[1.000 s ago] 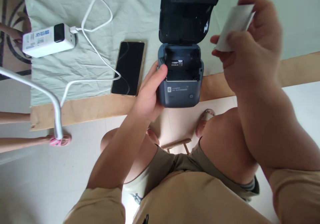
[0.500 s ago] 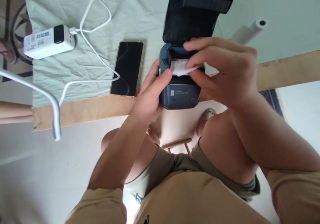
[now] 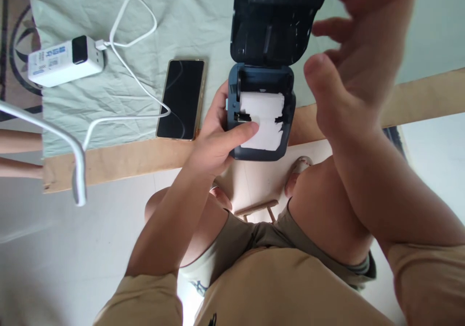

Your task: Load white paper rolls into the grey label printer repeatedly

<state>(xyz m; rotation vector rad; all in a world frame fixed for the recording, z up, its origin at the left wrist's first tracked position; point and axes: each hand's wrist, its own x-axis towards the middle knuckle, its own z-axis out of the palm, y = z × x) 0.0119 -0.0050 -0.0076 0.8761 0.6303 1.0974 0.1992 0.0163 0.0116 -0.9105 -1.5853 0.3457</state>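
Note:
A dark blue label printer lies tilted in my left hand, its black lid swung up and away. My left fingers wrap its left side, and the thumb presses on white paper. That paper comes out of the printer's bay and lies over the front face, with ragged torn edges. My right hand is raised at the lid's right edge, blurred, with thumb and fingers apart. I cannot tell whether its upper fingertips touch the lid.
A phone lies left of the printer on the green cloth. Farther left, a white power bank has a white cable plugged in, which runs across the phone's corner. The wooden table edge crosses in front of me, above my knees.
My right hand has let go of the paper and moved up to the lid's right edge. The paper now lies flat over the printer's front, under my left thumb. The white roll behind is now hidden.

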